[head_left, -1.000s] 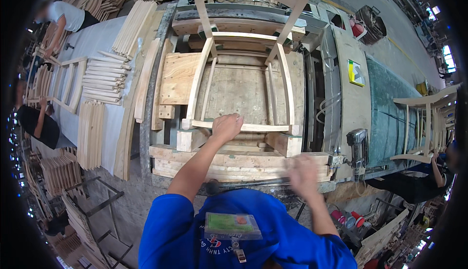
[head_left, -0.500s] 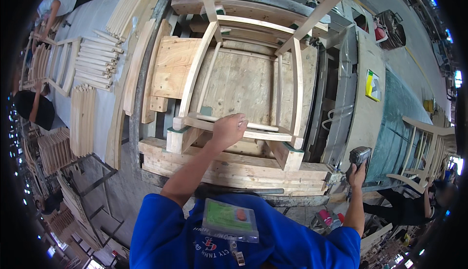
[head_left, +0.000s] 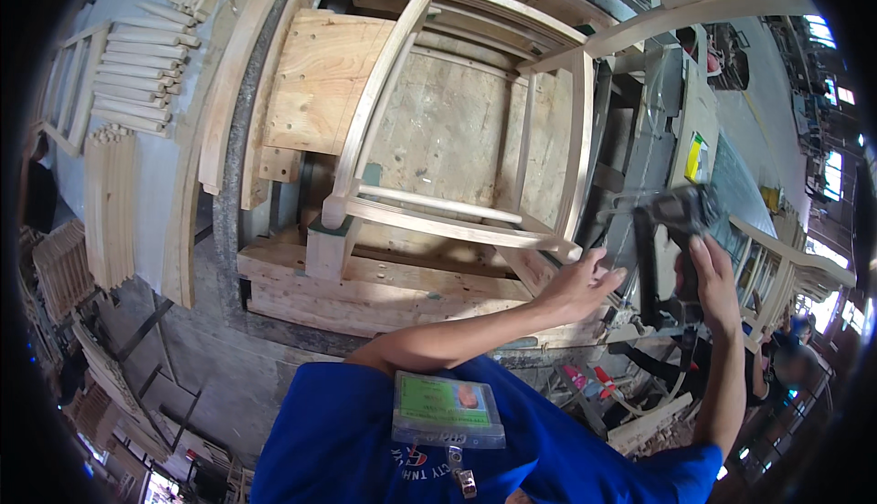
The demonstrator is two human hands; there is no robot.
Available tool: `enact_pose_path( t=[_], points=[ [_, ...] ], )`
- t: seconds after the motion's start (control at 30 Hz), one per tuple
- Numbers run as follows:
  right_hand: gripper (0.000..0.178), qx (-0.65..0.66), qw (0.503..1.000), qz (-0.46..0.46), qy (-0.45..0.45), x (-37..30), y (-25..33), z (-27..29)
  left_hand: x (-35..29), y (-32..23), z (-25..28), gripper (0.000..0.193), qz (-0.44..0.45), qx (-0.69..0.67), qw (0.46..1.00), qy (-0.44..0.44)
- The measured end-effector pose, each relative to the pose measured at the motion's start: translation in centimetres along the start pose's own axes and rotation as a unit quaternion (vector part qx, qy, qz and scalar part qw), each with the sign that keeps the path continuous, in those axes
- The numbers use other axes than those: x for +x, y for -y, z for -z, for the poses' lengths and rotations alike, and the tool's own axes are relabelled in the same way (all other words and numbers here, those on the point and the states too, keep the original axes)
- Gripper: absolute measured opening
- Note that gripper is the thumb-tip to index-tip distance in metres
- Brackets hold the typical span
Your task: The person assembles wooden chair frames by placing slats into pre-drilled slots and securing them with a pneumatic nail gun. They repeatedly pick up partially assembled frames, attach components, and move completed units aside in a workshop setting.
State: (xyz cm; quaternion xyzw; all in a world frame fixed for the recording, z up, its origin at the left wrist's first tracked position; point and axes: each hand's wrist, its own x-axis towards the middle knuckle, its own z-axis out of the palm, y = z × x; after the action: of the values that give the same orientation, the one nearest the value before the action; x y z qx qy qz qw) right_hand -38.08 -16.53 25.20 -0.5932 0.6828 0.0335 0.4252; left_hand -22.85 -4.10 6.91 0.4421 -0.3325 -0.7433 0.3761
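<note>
A pale wooden chair frame (head_left: 457, 222) lies on a wooden jig (head_left: 384, 312) in front of me. My left hand (head_left: 580, 289) reaches across to the frame's near right corner. Its fingers are apart and slightly bent beside the corner, and I see nothing in them; whether they touch the wood I cannot tell. My right hand (head_left: 717, 285) is closed around the grip of a dark nail gun (head_left: 658, 257), held up just right of that corner. A hose hangs from the tool's lower end. The tool's outline is partly blurred.
Stacks of pale wooden slats (head_left: 110, 207) and turned sticks (head_left: 142, 75) lie on the left table. A plywood board (head_left: 320, 79) sits left of the frame. At right stand another chair frame (head_left: 804, 262) and a person in dark clothing (head_left: 758, 367).
My left hand has left the middle of the near rail and moved right to the corner. My right hand has raised the nail gun toward the frame. The view has shifted.
</note>
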Motion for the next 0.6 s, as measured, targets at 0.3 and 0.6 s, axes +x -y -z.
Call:
enact_pose_path(
  t=[0.3, 0.6],
  points=[
    [0.036, 0.086, 0.935, -0.193, 0.284, 10.0, 10.1, -9.0, 1.3, 1.3, -0.9, 0.04, 0.101, -0.51, 0.854, -0.009],
    [0.038, 0.065, 0.881, -0.355, 0.304, 18.1, 5.4, -14.9, 3.0, 3.7, 0.5, 0.032, 0.189, -0.617, 0.763, -0.025]
  ],
)
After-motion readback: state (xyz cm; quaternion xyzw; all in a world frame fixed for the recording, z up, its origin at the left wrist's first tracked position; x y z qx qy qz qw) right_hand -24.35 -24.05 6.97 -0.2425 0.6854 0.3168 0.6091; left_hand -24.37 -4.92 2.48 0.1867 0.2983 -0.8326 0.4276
